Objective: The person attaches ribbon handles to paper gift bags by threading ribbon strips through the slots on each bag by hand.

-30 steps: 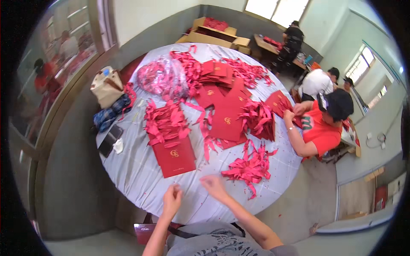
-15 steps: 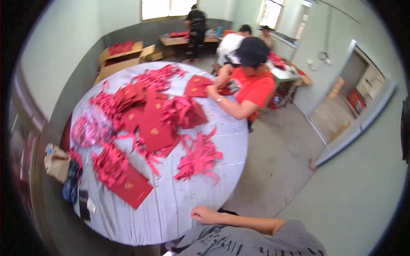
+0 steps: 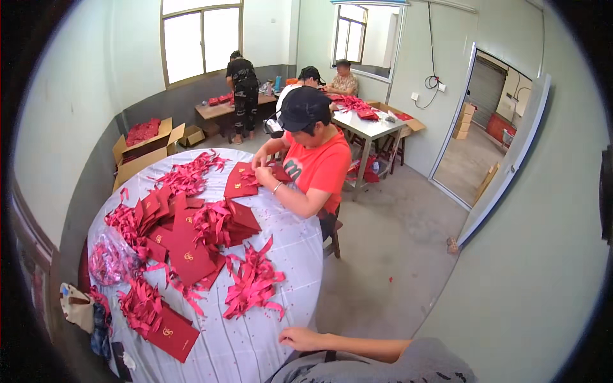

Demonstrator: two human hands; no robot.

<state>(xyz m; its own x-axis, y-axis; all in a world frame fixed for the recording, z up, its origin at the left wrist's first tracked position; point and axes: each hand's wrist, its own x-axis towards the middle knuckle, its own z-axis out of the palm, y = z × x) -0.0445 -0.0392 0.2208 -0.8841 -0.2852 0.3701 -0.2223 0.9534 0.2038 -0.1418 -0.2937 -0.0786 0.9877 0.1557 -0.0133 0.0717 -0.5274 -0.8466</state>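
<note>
Pink ribbons (image 3: 252, 284) lie in a loose heap on the white-covered round table (image 3: 290, 255), ahead of our right fingers and a little to their left, with bare cloth between. Our right hand (image 3: 302, 338) hangs at the near edge of the table, its fingers loosely curled; the palm is turned from us, so we cannot tell whether they close on anything. Our left hand is out of view, and we cannot tell how its fingers stand.

Well left of the right fingers we have a red bag stack (image 3: 171, 333), gold emblem facing up, with more ribbon bunched over its far end. Farther ahead and left of those fingers, a larger red bag pile (image 3: 191, 258) lies fanned out, and a clear plastic bag (image 3: 112, 258) bulges beyond its left side. Straight ahead across the table, a co-worker in a red shirt (image 3: 316, 166) has both hands at another red bag (image 3: 241, 185).
</note>
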